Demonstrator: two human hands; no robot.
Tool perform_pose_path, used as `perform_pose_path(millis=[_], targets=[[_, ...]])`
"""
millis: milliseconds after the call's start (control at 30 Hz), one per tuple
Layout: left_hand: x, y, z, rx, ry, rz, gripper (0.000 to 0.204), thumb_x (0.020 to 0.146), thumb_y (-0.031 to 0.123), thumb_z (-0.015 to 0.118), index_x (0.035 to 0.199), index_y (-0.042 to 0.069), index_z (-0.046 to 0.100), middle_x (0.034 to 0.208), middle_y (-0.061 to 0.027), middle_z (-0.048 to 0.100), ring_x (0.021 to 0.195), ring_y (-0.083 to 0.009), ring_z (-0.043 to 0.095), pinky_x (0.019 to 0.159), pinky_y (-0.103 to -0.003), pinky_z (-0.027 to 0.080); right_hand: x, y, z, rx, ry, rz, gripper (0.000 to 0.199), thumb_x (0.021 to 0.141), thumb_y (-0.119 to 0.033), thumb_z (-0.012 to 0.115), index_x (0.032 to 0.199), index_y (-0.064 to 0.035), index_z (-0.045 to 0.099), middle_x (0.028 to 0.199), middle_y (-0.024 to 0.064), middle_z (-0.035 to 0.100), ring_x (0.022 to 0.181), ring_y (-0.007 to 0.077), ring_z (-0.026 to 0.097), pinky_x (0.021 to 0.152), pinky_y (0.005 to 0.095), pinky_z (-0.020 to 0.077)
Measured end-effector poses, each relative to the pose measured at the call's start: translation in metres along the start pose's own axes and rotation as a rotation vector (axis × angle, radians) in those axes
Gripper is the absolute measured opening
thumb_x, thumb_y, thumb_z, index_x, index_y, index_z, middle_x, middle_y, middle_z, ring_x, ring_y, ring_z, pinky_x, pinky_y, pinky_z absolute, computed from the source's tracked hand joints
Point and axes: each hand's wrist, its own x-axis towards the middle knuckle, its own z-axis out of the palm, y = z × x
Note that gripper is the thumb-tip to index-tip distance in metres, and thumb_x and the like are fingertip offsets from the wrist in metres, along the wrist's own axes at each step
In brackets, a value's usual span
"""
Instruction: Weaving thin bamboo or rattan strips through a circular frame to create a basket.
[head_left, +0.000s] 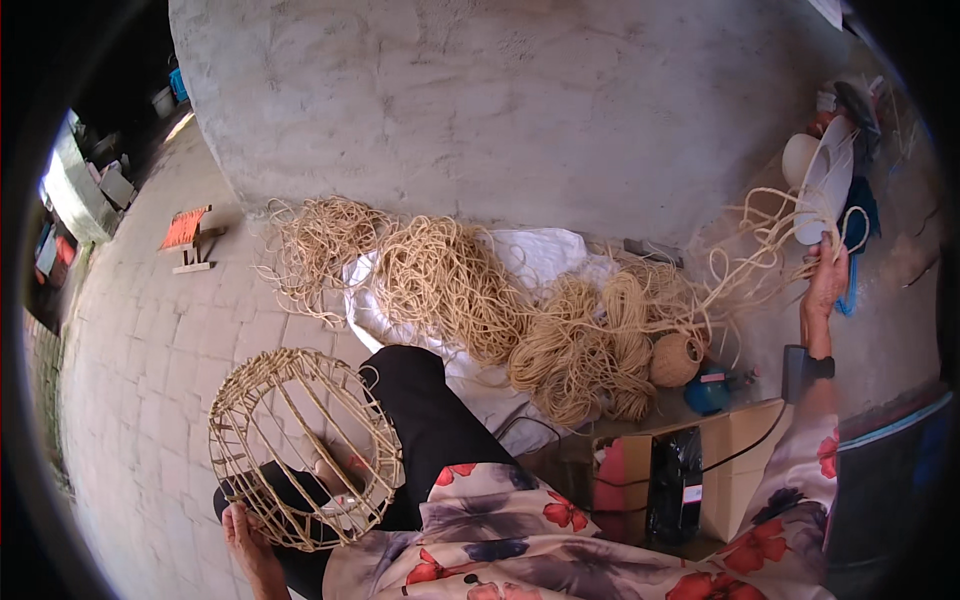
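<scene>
My left hand point(243, 530) grips the lower left rim of a round, open basket frame point(222, 440). Thin straw-coloured cord is wound about its ribs, and it rests tilted over my knees. Far out to the right, my raised right hand point(826, 280) is closed round loose strands of tan rope point(770, 235). Those strands trail left toward a long heap of the same rope point(450, 285), which lies partly on a white sheet point(540, 255) by the wall. Looped hanks of rope point(580, 350) lie at the near right of that heap.
Near the hanks sit a ball of twine point(676, 360) and a blue object point(708, 392). Beside my right thigh stands a cardboard box point(740, 460) with a black package point(677, 485). A small orange-topped stool point(183, 230) is on the paving at left. White objects point(828, 175) lie beyond my right hand.
</scene>
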Motion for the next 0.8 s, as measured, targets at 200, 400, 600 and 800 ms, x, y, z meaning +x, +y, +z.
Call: perform_pose_path(millis=[200, 400, 600, 800], targets=[[0.005, -0.011, -0.01, 0.035, 0.049, -0.029, 0.016, 0.102, 0.028, 0.052, 0.1, 0.013, 0.055, 0.069, 0.0058, 0.046, 0.054, -0.0017, 0.044, 0.042, -0.017, 0.031, -0.035, 0.156, 0.019, -0.497, -0.502, 0.366, 0.016, 0.09, -0.019, 0.056, 0.095, -0.0071, 0.066, 0.068, 0.0036, 0.061, 0.054, 0.0131, 0.055, 0.045, 0.0281, 0.0405], [0.002, -0.011, -0.011, 0.071, 0.135, -0.033, 0.019, 0.1, 0.023, 0.053, 0.114, 0.01, 0.054, 0.071, 0.0047, 0.045, 0.056, -0.004, 0.043, 0.046, -0.017, 0.035, -0.163, 0.275, 0.048, -0.844, -1.357, -0.13, 0.029, 0.077, -0.025, 0.063, 0.098, -0.005, 0.069, 0.087, 0.0202, 0.069, 0.084, 0.035, 0.068, 0.076, 0.0453, 0.0535], [-0.018, 0.027, 0.026, 0.233, 0.202, -0.216, 0.039, 0.101, 0.032, 0.05, 0.129, 0.006, 0.055, 0.111, -0.0108, 0.063, 0.102, -0.0199, 0.059, 0.087, -0.035, 0.049, -0.313, 0.255, 0.206, -0.637, -1.199, 0.05, 0.02, 0.082, -0.019, 0.065, 0.094, -0.0043, 0.069, 0.086, 0.0191, 0.068, 0.076, 0.036, 0.065, 0.072, 0.0418, 0.0536], [-0.02, 0.034, 0.034, 0.298, 0.306, -0.267, 0.05, 0.098, 0.037, 0.055, 0.136, 0.004, 0.05, 0.124, -0.0135, 0.061, 0.112, -0.0245, 0.059, 0.092, -0.037, 0.049, -0.473, 0.321, 0.3, 0.111, -1.233, 1.024, 0.025, 0.092, -0.021, 0.061, 0.109, -0.0032, 0.064, 0.067, 0.0063, 0.061, 0.058, 0.0208, 0.062, 0.051, 0.0364, 0.0477]])
